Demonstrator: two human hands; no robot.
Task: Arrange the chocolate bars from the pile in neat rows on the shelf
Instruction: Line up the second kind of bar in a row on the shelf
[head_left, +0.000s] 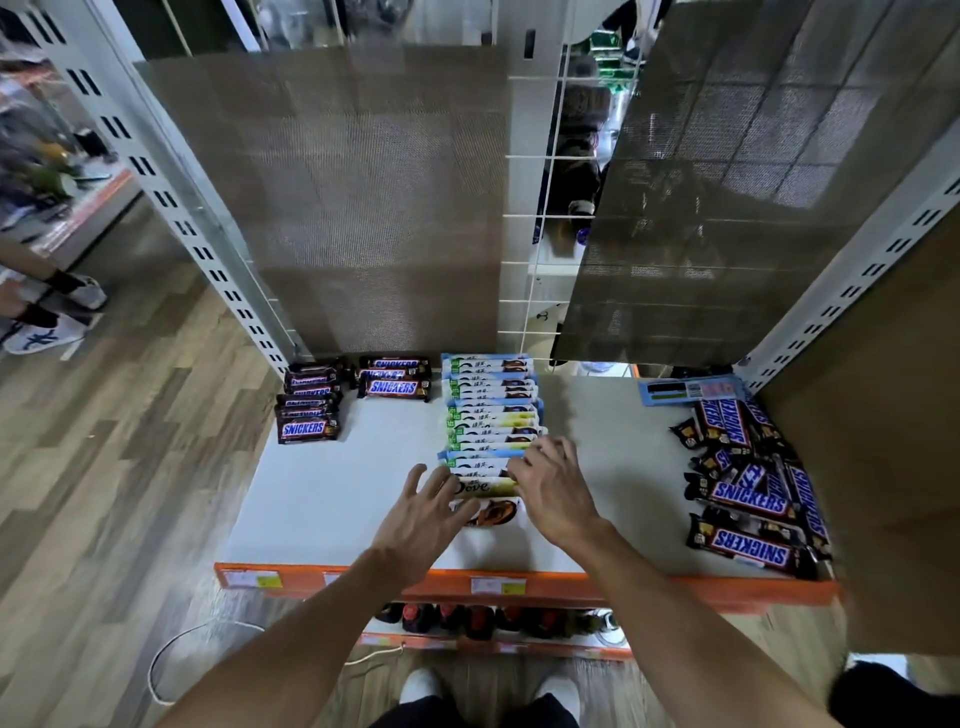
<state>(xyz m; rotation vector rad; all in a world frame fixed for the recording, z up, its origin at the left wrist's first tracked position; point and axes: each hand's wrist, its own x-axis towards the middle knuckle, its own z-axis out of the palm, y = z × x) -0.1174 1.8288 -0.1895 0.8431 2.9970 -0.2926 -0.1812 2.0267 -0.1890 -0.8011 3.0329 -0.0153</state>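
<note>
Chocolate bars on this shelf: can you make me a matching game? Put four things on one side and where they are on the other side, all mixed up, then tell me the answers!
Things
1. messy pile of dark brown Snickers bars
2. long row of white and blue Dove bars
3. neat rows of dark brown Snickers bars
4. orange strip with price tags

Places
A. back left corner of the flat white shelf
B. front edge of the shelf
C. right side of the shelf
D. middle of the shelf, running front to back

Pairs: 1-C, 2-D, 3-A, 4-B
</note>
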